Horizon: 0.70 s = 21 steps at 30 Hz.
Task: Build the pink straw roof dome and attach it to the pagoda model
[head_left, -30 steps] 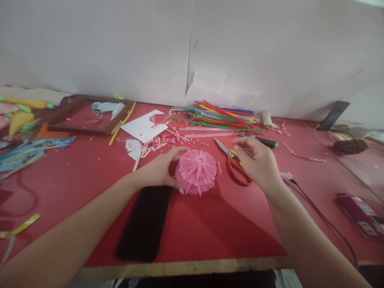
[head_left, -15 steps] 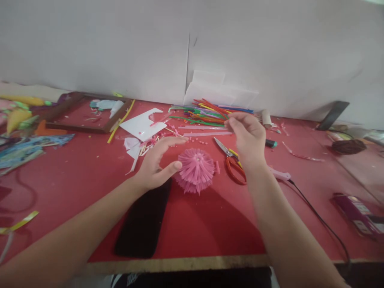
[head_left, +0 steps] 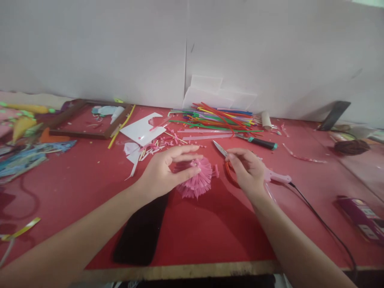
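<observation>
A round pink fringed pom-pom (head_left: 196, 186) made of thin strips stands on the red table. Over its top and left side reaches my left hand (head_left: 171, 170), thumb and fingers apart; I cannot tell whether they touch the strips. My right hand (head_left: 247, 168) is closed in a pinch to the right, above the scissors (head_left: 219, 148). Its fingers cover part of the red handles, and what they pinch, if anything, is too small to make out. A small pink piece (head_left: 216, 171) lies between the pom-pom and the scissors.
Behind lie colourful pipe cleaners (head_left: 216, 118), a black-and-green cutter (head_left: 261, 143) and white card (head_left: 143, 130) with pink scraps. A pink corded glue gun (head_left: 279, 177) is at right, a black phone (head_left: 141, 232) front left, a brown frame (head_left: 84, 134) far left.
My right hand has come down and nearer from the pipe cleaners to the scissors, uncovering the cutter. My left hand has moved right, over the pom-pom's top.
</observation>
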Each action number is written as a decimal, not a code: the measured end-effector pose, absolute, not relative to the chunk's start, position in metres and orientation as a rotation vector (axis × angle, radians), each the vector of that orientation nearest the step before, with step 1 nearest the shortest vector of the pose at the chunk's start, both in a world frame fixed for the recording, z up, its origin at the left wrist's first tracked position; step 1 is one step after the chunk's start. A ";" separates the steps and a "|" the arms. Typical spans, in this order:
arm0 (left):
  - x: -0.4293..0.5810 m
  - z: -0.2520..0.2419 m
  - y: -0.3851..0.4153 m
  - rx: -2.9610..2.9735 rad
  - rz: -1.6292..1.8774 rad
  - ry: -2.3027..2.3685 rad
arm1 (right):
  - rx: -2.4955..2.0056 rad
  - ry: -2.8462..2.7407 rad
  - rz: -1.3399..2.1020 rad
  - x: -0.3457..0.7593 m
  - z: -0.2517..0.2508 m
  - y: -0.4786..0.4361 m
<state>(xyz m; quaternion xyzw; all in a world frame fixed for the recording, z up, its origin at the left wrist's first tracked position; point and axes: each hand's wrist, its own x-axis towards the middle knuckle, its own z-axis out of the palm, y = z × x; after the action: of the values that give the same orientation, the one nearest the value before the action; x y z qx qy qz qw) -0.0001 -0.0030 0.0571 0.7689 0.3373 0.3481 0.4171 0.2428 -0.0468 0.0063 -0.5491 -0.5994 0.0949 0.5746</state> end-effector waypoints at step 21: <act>-0.012 0.059 -0.003 2.258 0.643 0.802 | -1.239 -1.714 -0.108 0.249 -0.001 -0.060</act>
<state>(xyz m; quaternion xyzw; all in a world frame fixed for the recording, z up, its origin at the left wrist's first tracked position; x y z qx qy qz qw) -0.0118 -0.0027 0.0589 0.8610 0.3057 0.2451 0.3244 0.2488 -0.0599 -0.0007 -0.5101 -0.7055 -0.0446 0.4899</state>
